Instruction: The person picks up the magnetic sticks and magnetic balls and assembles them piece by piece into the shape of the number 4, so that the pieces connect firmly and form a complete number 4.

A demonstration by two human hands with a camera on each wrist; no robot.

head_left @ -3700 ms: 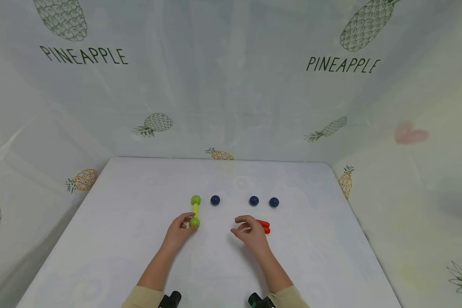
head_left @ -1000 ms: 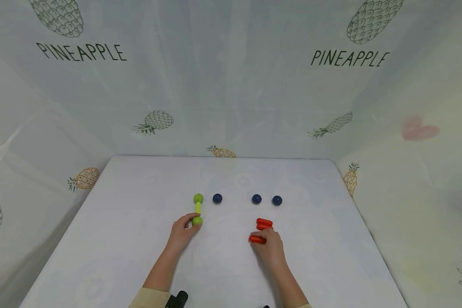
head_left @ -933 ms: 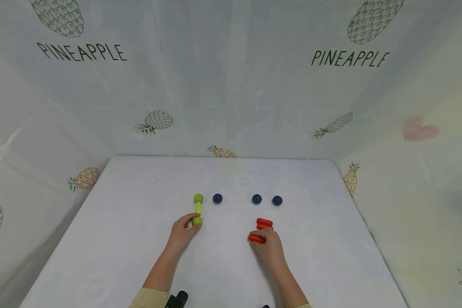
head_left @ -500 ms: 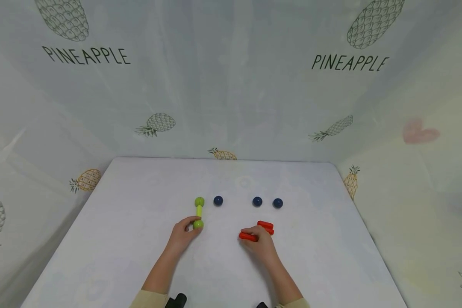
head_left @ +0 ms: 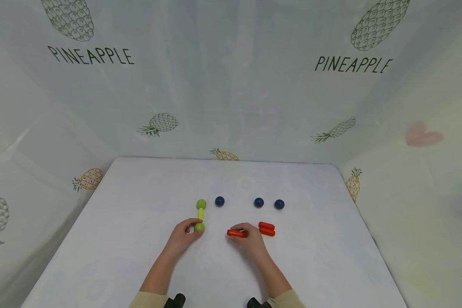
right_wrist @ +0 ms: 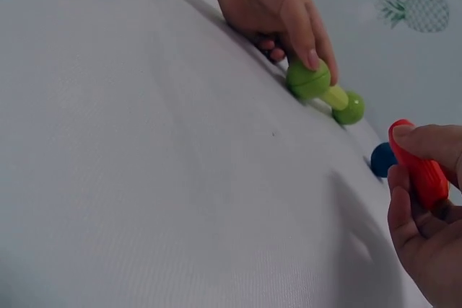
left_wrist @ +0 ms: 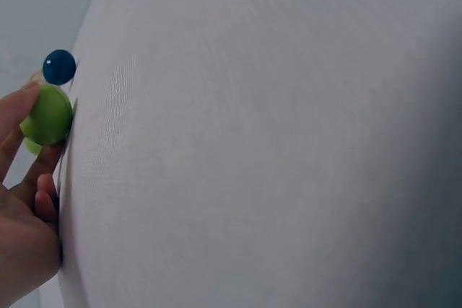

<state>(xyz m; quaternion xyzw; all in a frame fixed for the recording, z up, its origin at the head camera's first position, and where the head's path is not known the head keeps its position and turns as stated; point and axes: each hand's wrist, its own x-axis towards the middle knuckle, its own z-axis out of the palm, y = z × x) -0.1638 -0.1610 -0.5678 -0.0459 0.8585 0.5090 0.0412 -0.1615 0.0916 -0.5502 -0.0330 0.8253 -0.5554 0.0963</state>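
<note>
My left hand point(head_left: 180, 237) pinches the near green ball point(head_left: 200, 228) of a dumbbell-shaped piece lying on the table. A yellow-green rod point(head_left: 201, 213) joins that ball to the far green ball point(head_left: 201, 204). In the left wrist view, thumb and fingers close around the near green ball point(left_wrist: 49, 117). To the right, my right hand point(head_left: 252, 240) pinches a short red stick point(head_left: 235, 233) between thumb and fingertips. The right wrist view shows this red stick point(right_wrist: 421, 171) raised over the tabletop, its shadow below. Part of the stick is hidden by the fingers.
Two more red sticks lie side by side right of my right hand, an upper red stick point(head_left: 266, 225) and a lower red stick point(head_left: 267, 232). Behind are a left blue ball point(head_left: 219, 201), a middle blue ball point(head_left: 258, 202) and a right blue ball point(head_left: 279, 204). The white table point(head_left: 138, 188) meets a pineapple-print cloth.
My right hand has taken up one red stick from beside the other two and carried it left, towards the green piece. My left hand keeps its pinch on the near green ball.
</note>
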